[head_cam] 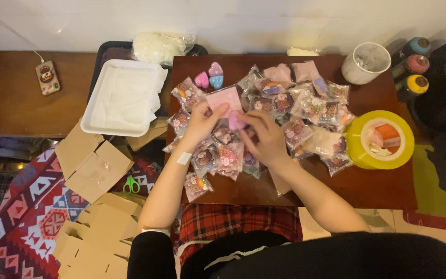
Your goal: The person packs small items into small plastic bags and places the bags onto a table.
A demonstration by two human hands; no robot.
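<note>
**Pink packet and pink heart, held over a heap of sweets bags**

Pink is the colour in hand — the left hand (201, 124) pinches the lower edge of a flat pink packet (224, 98), fingers closed on it, while the right hand (264, 135) closes its fingertips round a small pink heart-shaped piece (236, 123). The two hands meet just above the middle of the dark wood surface (378, 188), the heart piece right at the mouth of the packet; whether it is partly inside cannot be told. A white plaster (184, 158) sits on the left wrist.

Under and around the hands lies a heap of small clear bags (305, 111) with printed treats inside, overlapping one another and spread towards the right. Beyond the packet, near the far edge of the surface, three more hearts (210, 78) lie touching — two pink, one blue.

At the right end of the surface, a wide yellow tape roll (356, 147) lies flat with scraps in its core. Behind it stands a white cup (365, 64), and past that, three spray cans (413, 67) with blue, red and yellow caps.

To the left, off the surface, a white tray (122, 98) rests on a black one, a clear bag of white stuff (161, 47) behind it. Flat cardboard boxes (91, 163) lie on the patterned rug (32, 206) — green-handled scissors (131, 184) beside them. A phone (47, 77) lies on the bench far left.
</note>
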